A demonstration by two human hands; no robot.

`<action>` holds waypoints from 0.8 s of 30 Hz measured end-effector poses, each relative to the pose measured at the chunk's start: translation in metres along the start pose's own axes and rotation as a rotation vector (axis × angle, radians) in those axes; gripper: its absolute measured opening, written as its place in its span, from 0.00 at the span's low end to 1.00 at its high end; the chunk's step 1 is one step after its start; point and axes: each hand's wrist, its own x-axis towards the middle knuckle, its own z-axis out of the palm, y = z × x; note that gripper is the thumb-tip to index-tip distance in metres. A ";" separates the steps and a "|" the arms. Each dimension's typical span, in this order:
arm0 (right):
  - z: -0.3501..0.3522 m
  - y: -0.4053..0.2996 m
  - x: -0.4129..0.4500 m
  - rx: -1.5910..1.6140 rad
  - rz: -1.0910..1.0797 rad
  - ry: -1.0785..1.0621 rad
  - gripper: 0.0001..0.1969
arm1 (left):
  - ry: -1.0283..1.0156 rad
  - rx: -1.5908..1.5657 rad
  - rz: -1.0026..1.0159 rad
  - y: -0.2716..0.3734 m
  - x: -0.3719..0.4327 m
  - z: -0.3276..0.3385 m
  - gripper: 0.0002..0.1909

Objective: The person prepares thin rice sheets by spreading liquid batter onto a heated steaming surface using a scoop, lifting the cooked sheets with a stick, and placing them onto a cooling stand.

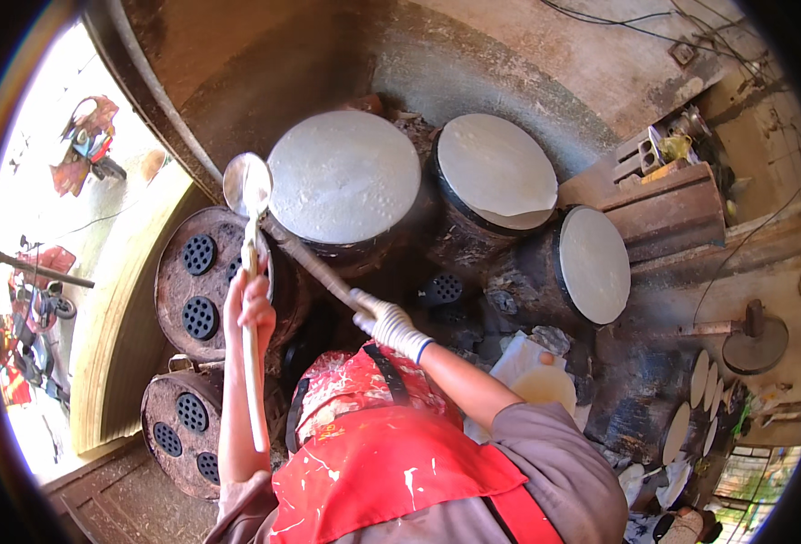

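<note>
My bare left hand (254, 302) grips the pale handle of a long ladle (247, 183), whose round metal bowl is smeared with white matter. My right hand (390, 325), in a knitted work glove, is closed round a wooden stick (312, 265) that slants up to the left. The stick's far end comes close to the ladle's neck; whether they touch I cannot tell. Just beyond the ladle bowl lies the large round pale-grey top (345, 177) of a drum stove. Below the bowl, a rusty drum (176, 279) carries black honeycomb briquettes (200, 317), partly hidden by my left hand.
Two more pale-topped drums (495, 166) (594, 265) stand to the right. Another drum with briquettes (192, 411) is at lower left. A pale round disc (546, 387) lies by my right arm. Several drums (635, 394) lie farther right. Motorbikes (50, 302) stand outside.
</note>
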 end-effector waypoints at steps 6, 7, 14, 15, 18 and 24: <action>-0.111 -0.006 0.013 -0.005 0.271 0.328 0.12 | 0.097 -0.027 -0.076 -0.034 -0.033 -0.033 0.22; -0.140 0.014 0.014 -0.080 0.309 0.384 0.10 | 0.122 -0.001 -0.073 -0.043 -0.034 -0.032 0.22; -0.296 0.112 0.021 -0.809 0.189 0.392 0.24 | 0.262 0.118 -0.008 -0.112 0.010 -0.014 0.22; -0.303 0.115 0.026 -0.802 0.195 0.388 0.24 | 0.271 0.122 -0.010 -0.118 0.017 -0.012 0.22; -0.319 0.127 0.041 -0.903 0.081 0.324 0.21 | 0.258 0.130 0.032 -0.134 0.034 -0.008 0.22; -0.375 0.127 0.070 -0.788 0.045 0.321 0.19 | 0.206 0.107 0.086 -0.160 0.051 -0.017 0.23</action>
